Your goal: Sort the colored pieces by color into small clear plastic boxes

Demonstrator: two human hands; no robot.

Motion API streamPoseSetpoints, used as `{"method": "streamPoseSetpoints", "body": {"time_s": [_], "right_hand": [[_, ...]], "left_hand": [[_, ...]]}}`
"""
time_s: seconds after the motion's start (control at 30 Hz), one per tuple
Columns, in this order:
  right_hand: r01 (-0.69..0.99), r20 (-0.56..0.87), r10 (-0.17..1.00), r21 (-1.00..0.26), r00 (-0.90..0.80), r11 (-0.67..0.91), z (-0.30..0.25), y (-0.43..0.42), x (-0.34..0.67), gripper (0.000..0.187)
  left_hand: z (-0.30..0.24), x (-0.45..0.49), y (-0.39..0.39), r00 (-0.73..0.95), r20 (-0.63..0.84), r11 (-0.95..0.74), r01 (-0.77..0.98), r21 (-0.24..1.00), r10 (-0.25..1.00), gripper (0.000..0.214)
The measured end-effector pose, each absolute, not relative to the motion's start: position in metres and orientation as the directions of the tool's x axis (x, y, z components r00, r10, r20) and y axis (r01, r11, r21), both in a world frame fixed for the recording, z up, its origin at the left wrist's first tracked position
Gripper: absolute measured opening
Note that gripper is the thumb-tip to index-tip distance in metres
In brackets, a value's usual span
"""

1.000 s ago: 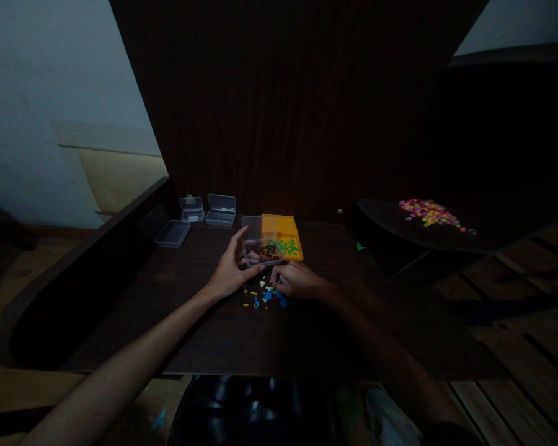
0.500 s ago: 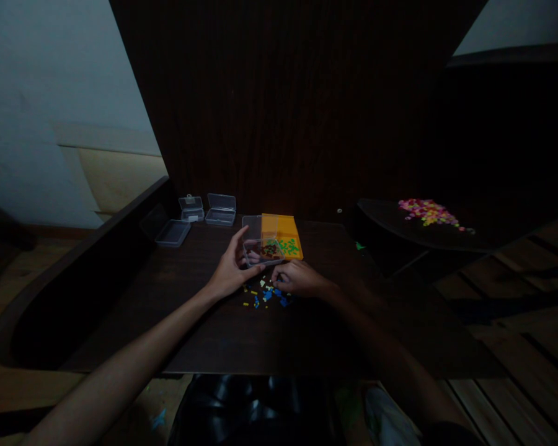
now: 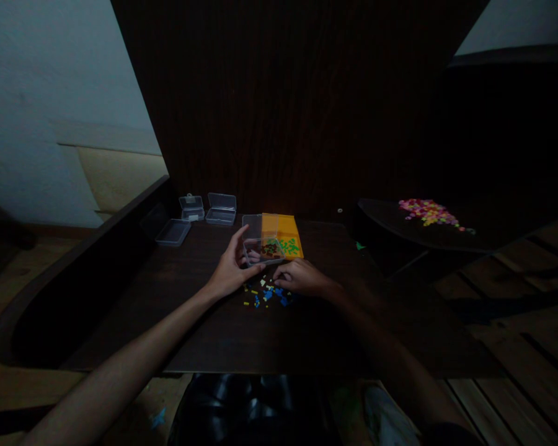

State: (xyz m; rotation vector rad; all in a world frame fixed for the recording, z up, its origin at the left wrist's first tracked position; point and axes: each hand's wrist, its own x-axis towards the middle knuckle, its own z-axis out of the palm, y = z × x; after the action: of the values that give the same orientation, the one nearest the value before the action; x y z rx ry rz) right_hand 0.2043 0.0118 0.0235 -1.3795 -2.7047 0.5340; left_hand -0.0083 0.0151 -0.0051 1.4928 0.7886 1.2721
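Note:
My left hand (image 3: 235,265) is closed around the left side of a clear plastic box (image 3: 265,262), its lid raised at the back. Dark brown small pieces (image 3: 270,249) lie inside that box. Behind it and to its right is an orange tray (image 3: 286,224) with green small pieces (image 3: 289,246) in it. Beside the box's near right corner, my right hand (image 3: 297,277) has its fingers curled and pressed together above a scatter of blue, yellow and pale toy pieces (image 3: 268,294). Whatever its fingertips hold is too small to make out.
Several clear boxes (image 3: 221,215) stand open at the back left of the dark table (image 3: 242,347). A heap of pink and yellow pieces (image 3: 430,214) lies on a curved shelf at right. A raised wooden side panel (image 3: 79,272) borders the table's left.
My right hand has shifted very slightly to the right over the loose pieces. My left hand keeps its hold on the clear box.

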Motion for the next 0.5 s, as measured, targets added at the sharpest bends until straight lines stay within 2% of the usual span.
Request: {"method": "streamPoseSetpoints", "body": {"time_s": [0.33, 0.4, 0.5], "right_hand": [[0.722, -0.063, 0.744, -0.31, -0.665, 0.619, 0.025, 0.008, 0.204, 0.019], [0.692, -0.054, 0.733, -0.381, -0.678, 0.613, 0.032, 0.006, 0.207, 0.017], [0.612, -0.046, 0.716, -0.558, -0.697, 0.56, 0.047, 0.004, 0.216, 0.018]], "left_hand": [[-0.001, -0.007, 0.013, 0.229, 0.304, -0.286, -0.111, 0.952, 0.925, 0.097], [-0.002, -0.007, 0.014, 0.23, 0.305, -0.287, -0.107, 0.952, 0.924, 0.098], [-0.002, -0.007, 0.014, 0.235, 0.317, -0.298, -0.114, 0.948, 0.919, 0.097]]}}
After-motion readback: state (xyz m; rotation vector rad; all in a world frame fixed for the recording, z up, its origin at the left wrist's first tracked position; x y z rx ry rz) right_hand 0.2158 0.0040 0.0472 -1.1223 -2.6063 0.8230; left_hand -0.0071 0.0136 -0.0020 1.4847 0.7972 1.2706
